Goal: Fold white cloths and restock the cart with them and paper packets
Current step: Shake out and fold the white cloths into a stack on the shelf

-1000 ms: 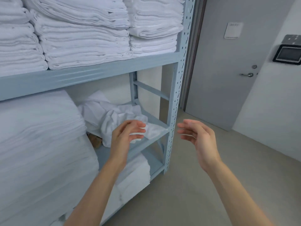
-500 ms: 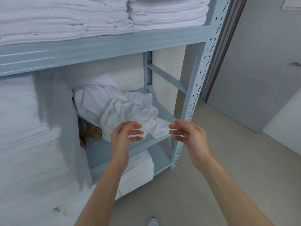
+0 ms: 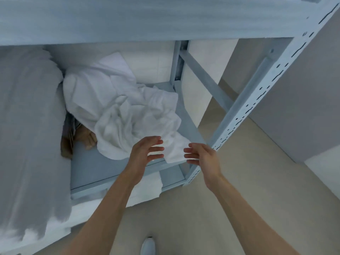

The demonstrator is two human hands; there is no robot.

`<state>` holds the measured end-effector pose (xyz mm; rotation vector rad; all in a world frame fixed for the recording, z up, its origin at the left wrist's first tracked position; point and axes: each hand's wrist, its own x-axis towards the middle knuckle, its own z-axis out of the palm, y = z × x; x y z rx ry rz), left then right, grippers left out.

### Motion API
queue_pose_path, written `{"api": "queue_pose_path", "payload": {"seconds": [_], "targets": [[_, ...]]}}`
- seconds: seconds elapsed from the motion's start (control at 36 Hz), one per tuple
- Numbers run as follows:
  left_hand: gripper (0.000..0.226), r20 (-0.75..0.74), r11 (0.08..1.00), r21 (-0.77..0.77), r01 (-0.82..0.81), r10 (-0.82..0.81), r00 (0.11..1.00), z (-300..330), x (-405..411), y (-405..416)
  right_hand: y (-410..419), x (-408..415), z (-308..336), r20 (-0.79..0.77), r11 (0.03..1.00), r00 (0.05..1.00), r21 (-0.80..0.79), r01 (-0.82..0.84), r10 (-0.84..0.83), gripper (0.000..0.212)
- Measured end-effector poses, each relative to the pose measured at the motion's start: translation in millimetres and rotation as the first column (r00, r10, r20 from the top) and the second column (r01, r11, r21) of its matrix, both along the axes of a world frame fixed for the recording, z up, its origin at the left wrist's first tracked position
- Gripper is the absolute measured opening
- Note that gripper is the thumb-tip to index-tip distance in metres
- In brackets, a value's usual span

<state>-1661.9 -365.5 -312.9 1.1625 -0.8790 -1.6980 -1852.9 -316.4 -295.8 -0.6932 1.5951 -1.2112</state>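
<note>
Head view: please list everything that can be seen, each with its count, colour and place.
loose cloth: one pile, white, crumpled on the middle shelf
stack: one, white folded cloths, left on the same shelf
brown thing: one, partly hidden under the loose cloth, too unclear to name
lower cloths: white, on the shelf below, count unclear
rack: one, pale blue metal, with a slotted post at the right
floor: beige, right and below
shoe: one, pale, bottom edge
left hand: open, by the cloth's near edge
right hand: open, by the cloth's right corner
</note>
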Motion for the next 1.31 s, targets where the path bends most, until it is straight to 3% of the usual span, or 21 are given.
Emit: {"api": "queue_pose_path", "payload": {"seconds": [0.14,0.25,0.33,0.39,0.44,0.53,0.61,0.67,0.75,0.83,0.89,0.94,1.06,1.19,1.31], "targets": [[0.025,0.055,0.990,0.130,-0.045,0.038,0.998,-34.1,-12.6,-16.3,-40.0,-2.5,-47.8,-0.039,0.971,0.979,0.138,-0.193,0.200,0.018],[0.029,0.078,0.963,0.252,-0.100,0.083,0.994,-54.9,-23.1,-13.3,-65.4,-11.4,-81.7,0.002,0.870,0.910,0.294,-0.396,0.414,0.017],[0.029,0.074,0.953,0.288,-0.098,0.080,0.994,-63.9,-23.5,-2.2,-83.6,-18.0,-97.7,-0.102,0.803,0.829,0.337,-0.491,0.550,0.030],[0.044,0.078,0.944,0.305,-0.128,0.109,0.991,-67.3,-21.1,6.2,-96.3,-21.8,-105.0,-0.136,0.768,0.775,0.316,-0.556,0.617,0.038],[0.055,0.079,0.927,0.326,-0.187,0.170,0.982,-67.2,-19.0,13.1,-109.1,-25.5,-113.5,-0.129,0.725,0.727,0.300,-0.619,0.674,0.045],[0.049,0.085,0.903,0.330,-0.275,0.262,0.961,-66.8,-19.9,22.1,-121.6,-28.2,-122.8,-0.095,0.643,0.656,0.343,-0.685,0.749,0.059],[0.053,0.086,0.882,0.336,-0.331,0.321,0.943,-66.4,-23.8,31.5,-123.2,-24.4,-130.4,0.024,0.594,0.654,0.395,-0.701,0.756,0.074],[0.052,0.075,0.874,0.337,-0.351,0.347,0.935,-66.4,-26.3,37.7,-121.4,-20.8,-134.8,0.055,0.613,0.685,0.398,-0.682,0.726,0.074],[0.048,0.065,0.868,0.319,-0.381,0.381,0.922,-65.7,-28.2,45.7,-120.1,-17.0,-139.5,-0.024,0.717,0.756,0.341,-0.609,0.654,0.055],[0.050,0.075,0.860,0.315,-0.401,0.399,0.914,-61.3,-34.0,47.6,-121.1,-15.2,-124.3,-0.090,0.836,0.838,0.182,-0.517,0.538,0.028],[0.053,0.073,0.856,0.317,-0.407,0.406,0.911,-56.9,-41.6,45.7,-125.2,-15.5,-103.5,-0.013,0.906,0.908,0.076,-0.416,0.418,0.014],[0.055,0.034,0.860,0.320,-0.399,0.410,0.911,-53.6,-51.3,42.5,-129.0,-18.3,-75.5,0.113,0.944,0.938,0.016,-0.331,0.327,0.013],[0.056,-0.150,0.839,0.359,-0.408,0.484,0.862,-49.6,-76.4,27.1,-122.7,-34.0,-19.5,0.322,0.951,0.894,-0.120,-0.286,0.310,0.018],[0.046,-0.322,0.829,0.396,-0.395,0.528,0.786,-35.0,-107.9,-2.2,-78.8,-58.8,16.0,0.355,0.918,0.855,-0.261,-0.298,0.379,0.039],[0.054,-0.312,0.819,0.385,-0.426,0.550,0.775,-22.5,-131.5,-18.1,-39.3,-75.4,-1.4,0.363,0.922,0.852,-0.231,-0.310,0.377,0.048]]}}
